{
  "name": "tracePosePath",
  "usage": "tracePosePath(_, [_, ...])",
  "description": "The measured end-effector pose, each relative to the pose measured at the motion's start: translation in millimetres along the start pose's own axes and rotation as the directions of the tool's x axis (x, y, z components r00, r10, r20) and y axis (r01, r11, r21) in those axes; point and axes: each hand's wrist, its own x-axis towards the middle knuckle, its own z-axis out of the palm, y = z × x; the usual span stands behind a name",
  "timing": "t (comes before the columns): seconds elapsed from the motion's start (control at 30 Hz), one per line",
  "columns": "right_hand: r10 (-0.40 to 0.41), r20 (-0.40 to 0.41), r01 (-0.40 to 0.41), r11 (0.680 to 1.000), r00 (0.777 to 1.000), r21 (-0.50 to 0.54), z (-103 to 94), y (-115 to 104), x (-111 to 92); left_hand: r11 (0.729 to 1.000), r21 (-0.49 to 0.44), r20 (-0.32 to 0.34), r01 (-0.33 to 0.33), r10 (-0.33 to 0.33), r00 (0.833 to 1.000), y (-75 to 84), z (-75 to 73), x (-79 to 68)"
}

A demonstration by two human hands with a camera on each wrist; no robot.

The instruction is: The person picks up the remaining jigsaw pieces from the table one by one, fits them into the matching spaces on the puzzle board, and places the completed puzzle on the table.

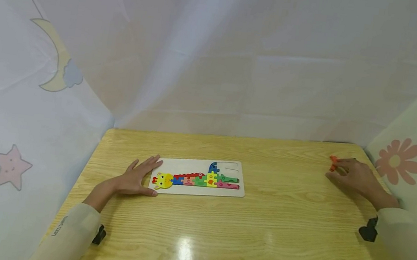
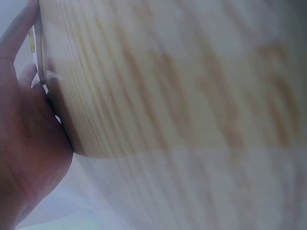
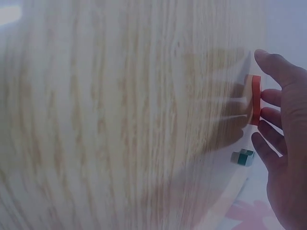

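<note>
A giraffe jigsaw board point(image 1: 187, 166) lies on the table, its yellow head at the left and its coloured legs at the right. Bare wood with thin outlines shows at its upper right corner. My left hand point(image 1: 133, 179) rests at the board's left end, fingers spread at the upper corner, thumb near the lower one. Far to the right, the fingertips of my right hand point(image 1: 357, 180) touch an orange puzzle piece point(image 1: 333, 163). In the right wrist view the thumb stands apart from that orange piece point(image 3: 256, 100). A small green piece point(image 3: 245, 157) lies close to those fingers.
The wooden table point(image 1: 257, 239) runs back to a pale cloth wall point(image 1: 238, 85). Printed cloth walls stand at both sides, with a moon point(image 1: 56, 55) on the left and a red flower point(image 1: 399, 161) on the right.
</note>
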Motion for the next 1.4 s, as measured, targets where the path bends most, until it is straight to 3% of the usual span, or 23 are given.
tracePosePath(0.4, [-0.094, 0.034, 0.096, 0.994, 0.995, -0.056, 1.5, -5, -3, 1.0, -0.004, 0.001, -0.004, 0.004, 1.0, 0.4, -0.2, 0.7])
tracePosePath(0.6, [-0.164, -0.025, 0.164, 0.986, 0.986, -0.014, 4.7, -6, -4, 1.0, -0.011, 0.0, -0.003, 0.003, 1.0, 0.6, -0.5, 1.1])
tracePosePath(1.07, [-0.291, -0.101, 0.29, 0.957, 0.951, -0.027, 12.3, -17, -4, 1.0, -0.018, 0.007, 0.004, -0.004, 1.0, 2.6, -1.3, 1.3])
tracePosePath(1.23, [-0.281, -0.09, 0.28, 0.96, 0.955, -0.024, 12.7, -19, -2, 1.0, -0.016, 0.008, 0.005, -0.005, 1.0, 1.6, -1.3, 1.5])
tracePosePath(1.4, [-0.192, -0.096, 0.194, 0.981, 0.977, 0.018, 9.5, -21, 2, 1.0, -0.018, 0.003, 0.001, -0.001, 1.0, 1.4, -0.8, 1.2])
